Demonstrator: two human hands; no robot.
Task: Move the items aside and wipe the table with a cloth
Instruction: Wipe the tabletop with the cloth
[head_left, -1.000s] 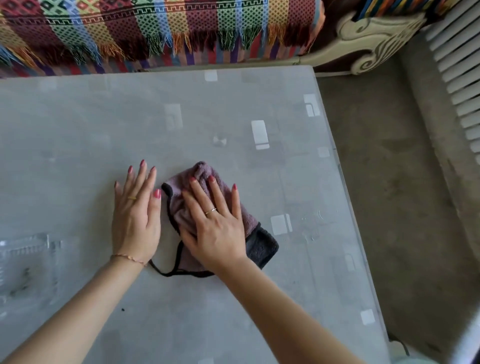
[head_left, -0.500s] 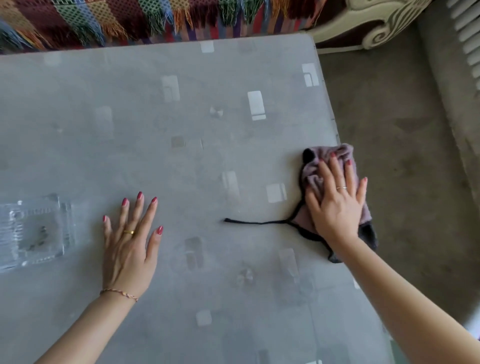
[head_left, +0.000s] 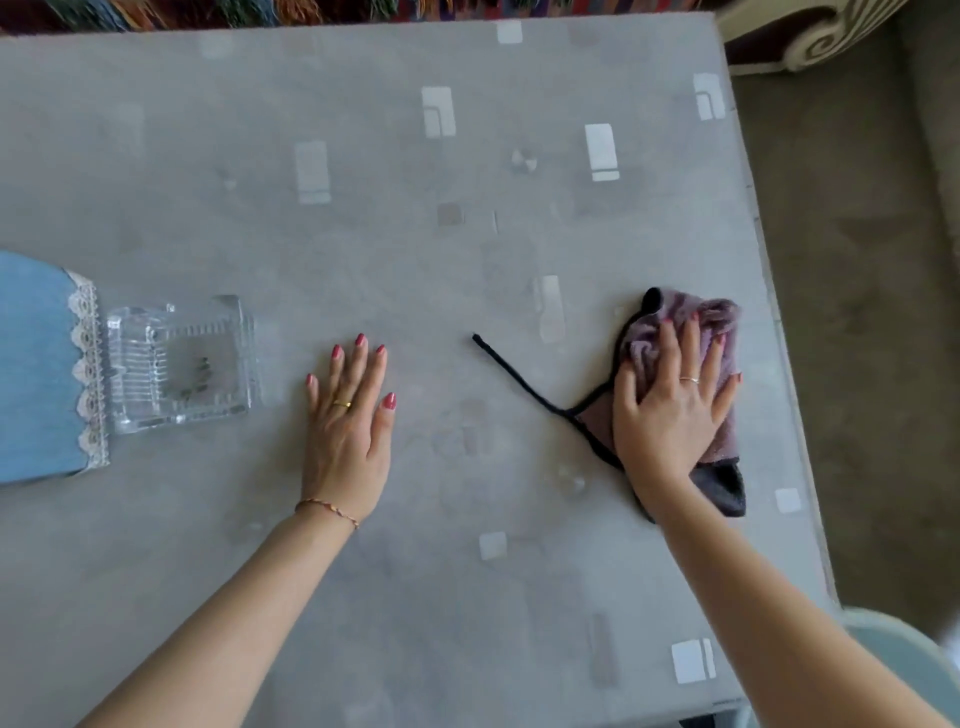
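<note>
Head view: the right hand (head_left: 675, 395) presses flat on the purple cloth (head_left: 714, 332) near the table (head_left: 467, 597) edge; the left hand (head_left: 348, 426) rests spread. A wide stroke could drag cloth overboard, or nudge the glass dish (head_left: 179, 364).

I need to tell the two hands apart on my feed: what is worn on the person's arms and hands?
Both arms are bare, with no sleeves in view. The left hand has a gold ring on one finger and a thin braided bracelet at the wrist. The right hand wears a thin ring. The nails on both are painted reddish pink.
</note>
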